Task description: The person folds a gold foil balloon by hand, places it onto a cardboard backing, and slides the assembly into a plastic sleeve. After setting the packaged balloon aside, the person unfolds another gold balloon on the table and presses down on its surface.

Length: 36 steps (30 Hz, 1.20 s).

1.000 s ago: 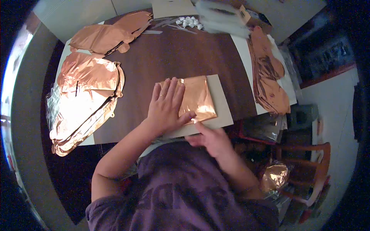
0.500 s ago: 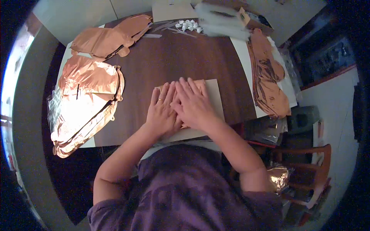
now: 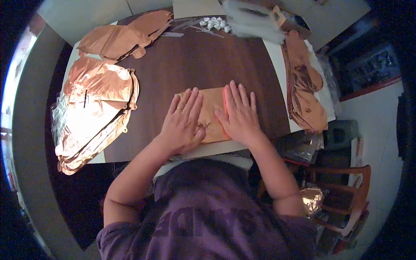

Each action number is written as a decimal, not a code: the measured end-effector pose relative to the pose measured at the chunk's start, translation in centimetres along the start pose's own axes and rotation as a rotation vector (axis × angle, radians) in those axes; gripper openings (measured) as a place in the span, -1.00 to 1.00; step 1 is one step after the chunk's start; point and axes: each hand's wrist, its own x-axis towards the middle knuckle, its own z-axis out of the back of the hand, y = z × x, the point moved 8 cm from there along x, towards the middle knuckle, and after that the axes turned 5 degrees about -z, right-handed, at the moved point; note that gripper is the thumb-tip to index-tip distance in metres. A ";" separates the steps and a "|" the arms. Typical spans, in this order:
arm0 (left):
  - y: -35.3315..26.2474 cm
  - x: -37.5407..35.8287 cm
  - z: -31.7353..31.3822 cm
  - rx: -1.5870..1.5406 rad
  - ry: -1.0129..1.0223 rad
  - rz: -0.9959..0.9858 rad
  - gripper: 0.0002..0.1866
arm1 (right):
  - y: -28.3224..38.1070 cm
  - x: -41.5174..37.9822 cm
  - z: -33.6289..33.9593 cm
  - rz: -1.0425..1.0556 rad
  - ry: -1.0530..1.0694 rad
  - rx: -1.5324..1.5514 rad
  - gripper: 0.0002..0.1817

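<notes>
A folded copper-coloured foil piece (image 3: 212,104) lies flat on a pale board (image 3: 203,151) near the table's front edge. My left hand (image 3: 183,121) rests with its palm down on the left part of the foil, fingers stretched out and a ring on one finger. On the right edge of the foil lies my right hand (image 3: 240,113), flat, with its fingers slightly spread. Small creases show in the foil between the two hands. What lies under the palms is hidden.
Stacks of copper foil shapes lie at the left (image 3: 99,95), back left (image 3: 112,41) and right (image 3: 305,95) of the brown table (image 3: 186,60). White bundles (image 3: 215,24), clear strips (image 3: 172,34) and an open box (image 3: 292,21) are at the back. A wooden chair (image 3: 364,186) stands right.
My right hand has moved right, away from my left hand, to the foil's right edge. The middle of the foil is now uncovered.
</notes>
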 end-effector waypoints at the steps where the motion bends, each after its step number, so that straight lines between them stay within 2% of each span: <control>1: 0.5 -0.1 0.3 -0.037 -0.001 -0.016 -0.22 | 0.0 0.1 0.0 -0.001 0.003 0.011 -0.15; 7: 2.1 -1.3 2.1 -0.015 0.035 -0.114 -0.11 | 0.0 0.1 0.0 -0.017 0.001 0.005 -0.14; 10: 1.7 -0.4 3.2 0.051 0.105 -0.101 -0.12 | 0.0 0.1 0.0 -0.005 -0.037 -0.005 -0.13; 13: -0.1 1.6 2.9 0.057 0.013 -0.069 -0.11 | 0.0 0.1 0.0 -0.015 -0.043 0.023 -0.12; 16: -0.6 1.9 -0.1 0.147 -0.028 -0.096 -0.11 | -0.2 0.0 0.2 0.002 -0.072 0.018 -0.16; 19: 0.0 2.0 -0.8 0.133 -0.018 -0.095 -0.10 | -3.1 -2.0 3.3 -0.059 -0.363 0.550 -0.35; 21: -0.2 1.6 -0.7 0.103 -0.022 -0.102 -0.10 | -5.6 -5.5 5.1 -0.286 -0.315 0.522 -0.56; 23: -0.2 1.4 -0.4 0.087 -0.015 -0.103 -0.08 | -7.0 -9.9 4.8 -0.387 -0.265 0.402 -0.75; 25: -0.4 1.3 -0.2 0.071 0.013 -0.100 -0.05 | -8.4 -13.4 0.9 -0.564 0.062 0.542 -0.75; 28: -0.8 1.5 0.5 0.070 0.053 -0.099 0.01 | -8.4 -16.6 -5.9 -0.760 0.163 1.287 -0.68; 31: -1.7 2.2 1.7 0.060 0.113 -0.064 0.09 | -3.8 -14.0 -3.1 -0.722 0.225 1.604 -0.72; 34: -2.0 2.4 1.0 0.183 0.172 -0.144 0.13 | -4.0 -12.9 -2.6 -0.657 0.179 1.495 -0.74; 36: -1.4 2.1 1.1 0.156 0.150 -0.192 0.17 | -4.8 -13.2 -1.8 -0.709 0.143 1.509 -0.76</control>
